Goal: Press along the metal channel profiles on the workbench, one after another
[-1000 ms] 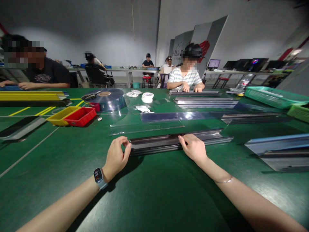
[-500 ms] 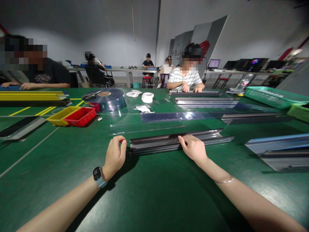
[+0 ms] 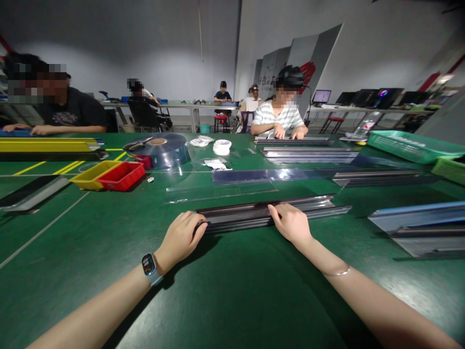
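Green counter (image 3: 240,295), grey wall (image 3: 170,53) behind; dark rail (image 3: 238,214) gripped at its end by left hand (image 3: 183,236), midway by right hand (image 3: 293,224).

Left forearm (image 3: 98,300) bare; worn low on it, a smartwatch (image 3: 149,266), tall, round-cornered. Screen (image 3: 148,264) dark, pale digits (image 3: 146,262) stacked on it, too small to read with certainty. Strap (image 3: 156,279) soft grey-blue, fairly broad. Right forearm (image 3: 385,295) also bare, ringed by one thin silvery bangle (image 3: 341,273), glinting. Fingers (image 3: 186,219) bare on both sides.
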A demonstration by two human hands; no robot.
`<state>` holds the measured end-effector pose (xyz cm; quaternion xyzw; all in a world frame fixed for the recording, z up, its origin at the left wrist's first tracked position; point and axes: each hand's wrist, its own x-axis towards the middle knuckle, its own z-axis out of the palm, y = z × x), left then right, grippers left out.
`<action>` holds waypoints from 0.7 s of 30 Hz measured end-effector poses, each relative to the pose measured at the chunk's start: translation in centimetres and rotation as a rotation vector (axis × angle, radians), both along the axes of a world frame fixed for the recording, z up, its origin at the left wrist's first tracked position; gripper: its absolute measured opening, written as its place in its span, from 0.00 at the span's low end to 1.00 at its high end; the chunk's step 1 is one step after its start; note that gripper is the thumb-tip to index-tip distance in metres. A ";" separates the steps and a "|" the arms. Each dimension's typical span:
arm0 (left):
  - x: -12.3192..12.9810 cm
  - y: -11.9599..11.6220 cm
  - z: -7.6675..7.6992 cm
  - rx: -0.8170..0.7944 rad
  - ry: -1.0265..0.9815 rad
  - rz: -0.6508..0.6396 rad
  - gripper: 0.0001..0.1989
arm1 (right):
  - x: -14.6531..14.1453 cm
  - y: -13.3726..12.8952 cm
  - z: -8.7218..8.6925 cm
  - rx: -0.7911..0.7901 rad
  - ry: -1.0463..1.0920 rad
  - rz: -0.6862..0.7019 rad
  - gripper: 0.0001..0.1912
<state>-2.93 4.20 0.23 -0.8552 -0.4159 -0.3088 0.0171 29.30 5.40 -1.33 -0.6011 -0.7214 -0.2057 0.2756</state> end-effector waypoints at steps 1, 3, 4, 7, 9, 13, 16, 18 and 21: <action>0.0 0.0 0.1 0.006 0.012 -0.003 0.10 | -0.1 0.0 0.2 -0.002 0.004 0.006 0.22; 0.1 -0.1 0.2 0.019 0.032 -0.011 0.10 | -0.4 -0.2 0.7 -0.008 0.008 0.055 0.20; 0.1 -0.1 0.4 0.028 0.040 -0.018 0.10 | -0.8 -0.4 1.1 -0.018 0.006 0.101 0.19; 0.2 -0.3 0.6 0.066 0.063 -0.051 0.09 | -2.6 -1.1 2.5 -0.097 -0.029 0.303 0.16; 0.3 -0.3 0.6 0.085 0.079 -0.064 0.09 | -4.2 -1.6 3.3 -0.145 -0.062 0.419 0.15; 0.2 -0.3 0.4 0.098 0.103 -0.053 0.10 | -7.9 -1.6 4.0 -0.204 -0.101 0.577 0.16; 0.1 -0.3 0.2 0.080 0.097 -0.012 0.10 | -10.3 -1.1 3.8 -0.226 -0.103 0.592 0.17; -0.1 -0.3 0.2 0.065 0.085 0.020 0.10 | -11.6 -0.7 3.5 -0.225 -0.109 0.581 0.18; -0.2 -0.2 0.1 0.063 0.076 0.042 0.11 | -12.8 -0.5 3.0 -0.208 -0.105 0.567 0.18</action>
